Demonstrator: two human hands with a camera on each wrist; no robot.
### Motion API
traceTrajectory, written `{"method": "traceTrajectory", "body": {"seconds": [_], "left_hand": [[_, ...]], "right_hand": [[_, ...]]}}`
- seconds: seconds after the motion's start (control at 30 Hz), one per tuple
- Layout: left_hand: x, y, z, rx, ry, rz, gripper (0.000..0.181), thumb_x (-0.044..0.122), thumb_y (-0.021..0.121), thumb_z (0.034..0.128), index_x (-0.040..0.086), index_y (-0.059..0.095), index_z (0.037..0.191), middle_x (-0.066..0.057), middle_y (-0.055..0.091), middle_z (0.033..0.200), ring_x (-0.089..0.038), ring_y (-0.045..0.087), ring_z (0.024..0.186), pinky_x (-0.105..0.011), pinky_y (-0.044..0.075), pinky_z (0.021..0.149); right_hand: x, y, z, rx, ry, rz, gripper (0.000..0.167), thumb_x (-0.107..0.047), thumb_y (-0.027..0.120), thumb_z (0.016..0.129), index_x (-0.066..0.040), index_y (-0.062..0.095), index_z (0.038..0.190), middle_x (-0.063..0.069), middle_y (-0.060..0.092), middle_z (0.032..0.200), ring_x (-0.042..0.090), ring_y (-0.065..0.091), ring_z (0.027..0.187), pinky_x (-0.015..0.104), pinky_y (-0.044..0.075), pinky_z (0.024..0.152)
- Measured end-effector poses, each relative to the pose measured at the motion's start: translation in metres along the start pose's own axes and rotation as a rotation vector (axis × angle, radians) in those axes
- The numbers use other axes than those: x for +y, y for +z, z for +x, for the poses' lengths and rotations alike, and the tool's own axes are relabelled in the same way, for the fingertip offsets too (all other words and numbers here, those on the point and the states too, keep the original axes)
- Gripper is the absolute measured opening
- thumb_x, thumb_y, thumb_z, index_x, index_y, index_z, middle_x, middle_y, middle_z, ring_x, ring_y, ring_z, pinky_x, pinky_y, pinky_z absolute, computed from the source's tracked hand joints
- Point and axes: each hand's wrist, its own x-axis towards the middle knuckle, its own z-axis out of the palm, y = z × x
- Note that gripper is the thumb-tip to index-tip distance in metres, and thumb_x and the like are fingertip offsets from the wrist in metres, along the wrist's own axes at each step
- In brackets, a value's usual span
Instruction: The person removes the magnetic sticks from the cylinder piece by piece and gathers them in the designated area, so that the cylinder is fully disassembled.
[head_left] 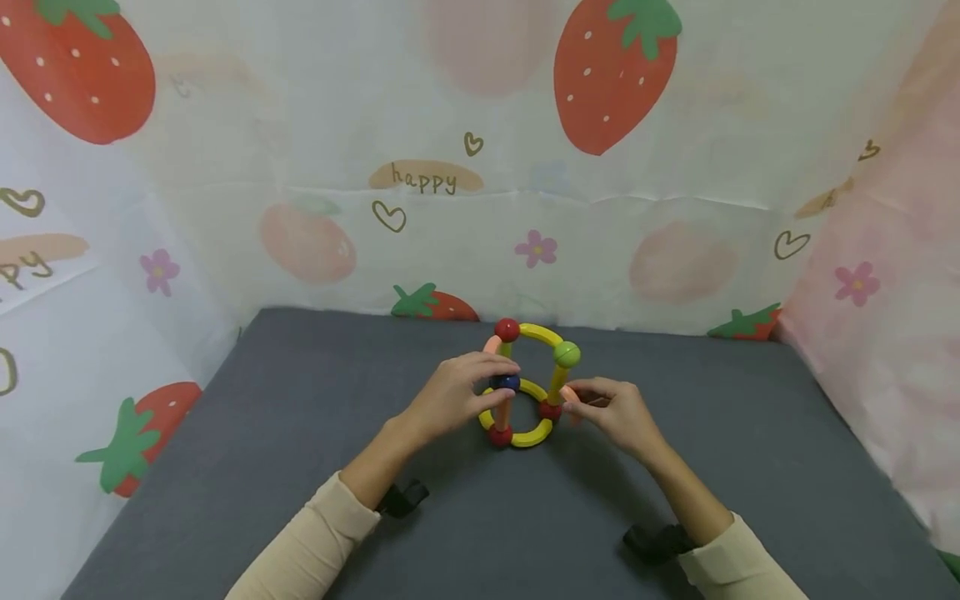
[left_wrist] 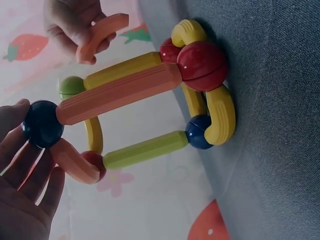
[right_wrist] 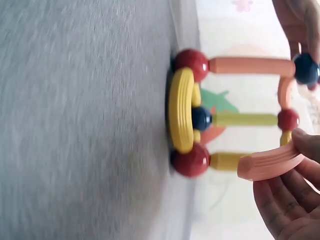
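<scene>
A: Where is the toy frame (head_left: 559,382)?
B: Upright on the bench (head_left: 525,533), on a ring of yellow curved sticks (head_left: 532,436) and balls.
A: State of the left grip?
B: The left hand (head_left: 463,387) pinches the dark blue ball (left_wrist: 43,124) atop the orange upright stick (left_wrist: 120,94), at the frame's near left.
A: Right grip?
B: The right hand (head_left: 612,415) pinches an orange curved stick (right_wrist: 270,163), just right of the frame, apart from it.
A: Upper level?
B: A yellow curve (head_left: 542,333) joins the far red ball (head_left: 507,330) to the green ball (head_left: 567,354) at right.
</scene>
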Motion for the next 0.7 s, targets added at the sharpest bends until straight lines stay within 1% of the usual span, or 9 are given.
{"method": "traceTrajectory", "body": {"seconds": [0.1,0.2,0.3,0.37,0.5,0.63,0.7], "left_hand": [[-0.001,0.0,0.0,0.005,-0.019,-0.017,0.031,0.019,0.076,0.0845,0.008,0.072,0.114,-0.005,0.072,0.112,-0.019,0.068,0.103,-0.029,0.056,0.085],[-0.002,0.0,0.0,0.005,-0.038,-0.054,0.031,0.017,0.076,0.0843,0.008,0.072,0.114,-0.005,0.072,0.112,-0.02,0.067,0.103,-0.031,0.057,0.084],[-0.002,0.001,0.0,0.003,-0.054,-0.076,0.031,0.015,0.076,0.0839,0.009,0.072,0.114,-0.005,0.072,0.113,-0.02,0.067,0.102,-0.031,0.056,0.084],[-0.003,0.002,-0.001,0.002,-0.056,-0.078,0.031,0.014,0.076,0.0839,0.009,0.072,0.115,-0.004,0.072,0.113,-0.02,0.067,0.101,-0.031,0.056,0.083],[-0.004,0.003,-0.001,0.001,-0.059,-0.076,0.031,0.014,0.076,0.0844,0.009,0.072,0.115,-0.005,0.072,0.113,-0.02,0.067,0.103,-0.032,0.056,0.084],[-0.003,0.002,-0.001,0.002,-0.052,-0.068,0.032,0.014,0.076,0.0839,0.008,0.072,0.115,-0.006,0.072,0.114,-0.021,0.067,0.106,-0.034,0.056,0.088],[-0.002,0.002,-0.001,0.002,-0.045,-0.051,0.032,0.015,0.076,0.0838,0.008,0.073,0.115,-0.005,0.072,0.114,-0.021,0.067,0.106,-0.036,0.055,0.089]], "right_hand": [[0.006,-0.009,0.001,0.013,0.011,-0.036,0.031,-0.019,0.073,0.087,-0.003,0.071,0.113,0.013,0.074,0.092,0.022,0.071,0.081,0.026,0.057,0.073],[0.013,-0.018,0.002,0.047,0.045,-0.067,0.03,-0.018,0.074,0.086,-0.004,0.072,0.113,0.013,0.073,0.099,0.018,0.071,0.083,0.026,0.057,0.073],[0.023,-0.025,0.005,0.063,0.075,-0.105,0.03,-0.017,0.074,0.086,-0.004,0.072,0.113,0.013,0.073,0.101,0.017,0.071,0.083,0.026,0.057,0.072],[0.029,-0.029,0.007,0.07,0.08,-0.143,0.03,-0.016,0.074,0.086,-0.003,0.072,0.113,0.013,0.073,0.1,0.019,0.071,0.081,0.026,0.057,0.07],[0.041,-0.038,0.015,0.087,0.044,-0.244,0.027,-0.014,0.073,0.087,-0.002,0.073,0.111,0.014,0.072,0.097,0.024,0.071,0.08,0.029,0.057,0.066],[0.057,-0.045,0.024,0.103,-0.02,-0.362,0.025,-0.011,0.073,0.087,0.001,0.073,0.109,0.017,0.072,0.096,0.03,0.07,0.082,0.038,0.058,0.067],[0.065,-0.048,0.028,0.104,-0.041,-0.42,0.024,-0.011,0.072,0.087,0.002,0.073,0.107,0.018,0.071,0.093,0.03,0.069,0.08,0.041,0.057,0.067]]}}
